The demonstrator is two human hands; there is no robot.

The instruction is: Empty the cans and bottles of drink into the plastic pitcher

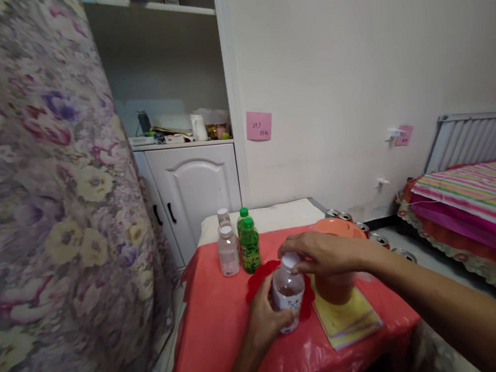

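A clear plastic bottle (289, 293) with a printed label and a white cap (290, 259) stands almost upright in front of me. My left hand (263, 315) is wrapped round its body. At the top, the fingers of my right hand (313, 253) close on the white cap. Under and behind the bottle shows a red scalloped dish (255, 279). Beneath my right forearm is an orange container (340, 226), partly hidden, on a yellow cloth (346, 321).
Green bottles (250, 248) and clear white-capped bottles (229, 254) stand at the back left of the red-covered table (215, 333). Several open cans (378, 240) line its right side. A bed (470, 208) is to the right, a floral curtain (53, 202) to the left.
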